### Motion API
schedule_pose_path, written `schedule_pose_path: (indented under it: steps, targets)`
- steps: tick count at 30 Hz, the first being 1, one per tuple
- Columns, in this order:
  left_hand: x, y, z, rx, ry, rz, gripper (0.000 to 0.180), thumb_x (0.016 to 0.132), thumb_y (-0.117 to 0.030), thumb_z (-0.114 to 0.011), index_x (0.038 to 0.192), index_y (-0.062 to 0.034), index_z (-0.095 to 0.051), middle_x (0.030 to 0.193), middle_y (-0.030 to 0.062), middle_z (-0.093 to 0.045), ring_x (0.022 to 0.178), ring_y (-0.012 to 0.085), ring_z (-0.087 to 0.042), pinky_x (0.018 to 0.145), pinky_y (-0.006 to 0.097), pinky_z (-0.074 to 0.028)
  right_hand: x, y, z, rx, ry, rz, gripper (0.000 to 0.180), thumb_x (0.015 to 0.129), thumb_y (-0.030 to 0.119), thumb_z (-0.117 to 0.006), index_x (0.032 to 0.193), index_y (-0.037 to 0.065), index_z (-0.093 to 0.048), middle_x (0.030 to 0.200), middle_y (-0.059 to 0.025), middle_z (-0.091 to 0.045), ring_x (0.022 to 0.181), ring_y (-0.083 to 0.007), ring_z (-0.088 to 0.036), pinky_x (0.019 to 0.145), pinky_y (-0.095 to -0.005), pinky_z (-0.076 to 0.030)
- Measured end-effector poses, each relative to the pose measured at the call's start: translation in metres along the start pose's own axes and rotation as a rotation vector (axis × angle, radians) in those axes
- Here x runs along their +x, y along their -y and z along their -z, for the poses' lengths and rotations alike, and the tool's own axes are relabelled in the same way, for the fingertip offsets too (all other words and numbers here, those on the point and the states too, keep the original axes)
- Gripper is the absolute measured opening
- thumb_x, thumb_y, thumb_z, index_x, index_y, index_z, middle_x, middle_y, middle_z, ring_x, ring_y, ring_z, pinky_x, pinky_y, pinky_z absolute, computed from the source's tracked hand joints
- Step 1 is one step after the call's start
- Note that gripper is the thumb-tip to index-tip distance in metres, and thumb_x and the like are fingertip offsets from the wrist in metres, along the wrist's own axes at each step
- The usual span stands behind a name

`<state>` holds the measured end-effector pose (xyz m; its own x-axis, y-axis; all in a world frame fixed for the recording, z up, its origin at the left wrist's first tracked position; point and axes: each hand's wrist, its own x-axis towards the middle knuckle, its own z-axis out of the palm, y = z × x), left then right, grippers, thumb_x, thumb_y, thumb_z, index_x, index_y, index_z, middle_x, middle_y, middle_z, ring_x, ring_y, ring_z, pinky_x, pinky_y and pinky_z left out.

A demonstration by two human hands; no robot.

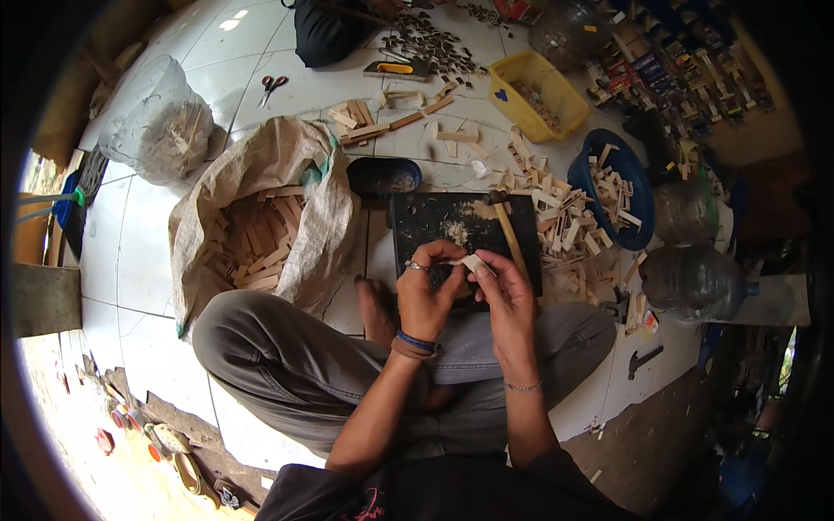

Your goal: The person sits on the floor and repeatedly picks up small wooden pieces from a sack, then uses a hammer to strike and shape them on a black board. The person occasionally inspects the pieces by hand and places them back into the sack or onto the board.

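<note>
Between my two hands, above the black work board (417, 210), is a small pale wooden piece (473, 261). My right hand (508, 293) pinches it between thumb and fingers. My left hand (424, 295), with a ring and wristbands, is closed at the piece's left end, its fingertips bent in toward it. Whether the left fingers also hold something else is hidden. On the board lie wood shavings (456, 233) and a hammer with a wooden handle (512, 239). Short wooden pieces (569, 213) are heaped against the board's right side.
A woven sack (326, 234) of wooden blocks stands left, beside a dark oval tray (382, 176). A blue basin (640, 187), yellow tub (532, 132) and plastic bottle (695, 282) are right. Scissors (271, 89) and a bag (161, 122) lie farther left. Another person (326, 35) sits opposite.
</note>
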<state>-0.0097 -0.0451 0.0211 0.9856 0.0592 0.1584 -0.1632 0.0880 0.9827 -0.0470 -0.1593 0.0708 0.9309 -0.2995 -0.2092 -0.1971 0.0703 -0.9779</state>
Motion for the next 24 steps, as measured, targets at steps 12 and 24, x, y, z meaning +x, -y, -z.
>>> schedule_pose_path:
  steps: [12,24]
  targets:
    - [-0.003,0.0,-0.002,0.286,-0.003,-0.244,0.036,0.08,0.006,-0.077,0.112,-0.0052,-0.065,0.103,0.0107,-0.072,0.096,0.0299,-0.069,0.084,0.038,-0.054,0.006,-0.009,0.01,-0.071,0.021,-0.062,0.028,0.104,0.017,-0.067,0.128,0.006,-0.072,0.111,0.0015,-0.074,0.097,-0.004,-0.064,0.077,-0.021,-0.045]
    - [0.011,-0.009,0.019,0.134,0.363,-0.046,0.045,0.088,-0.002,-0.074,0.132,-0.005,-0.063,0.123,0.015,-0.071,0.113,0.0347,-0.067,0.099,0.042,-0.052,0.02,-0.005,0.026,-0.048,0.066,-0.094,0.029,0.104,0.011,-0.065,0.131,0.001,-0.066,0.11,-0.0028,-0.071,0.092,-0.0057,-0.061,0.075,-0.0226,-0.047]
